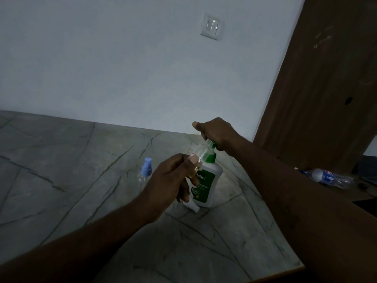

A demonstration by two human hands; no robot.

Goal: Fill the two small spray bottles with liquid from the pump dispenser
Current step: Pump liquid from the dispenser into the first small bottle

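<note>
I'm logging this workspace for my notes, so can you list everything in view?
Dettol pump dispenser: one, white with green pump and label, upright on the countertop.
Uncapped spray bottle: one, clear, yellowish at the bottom, held tilted with its mouth at the pump spout.
Capped spray bottle: one, clear with blue top, upright left of the dispenser.
Spray top: one, white, lying by the dispenser's base.
Countertop: one, grey veined stone.
Light switch: one, white, on the wall.
Plastic drink bottle: one, clear with blue label, lying far right.
Door: one, brown wood, right.
Left hand: grips the uncapped spray bottle.
Right hand: grips the pump head.
</note>
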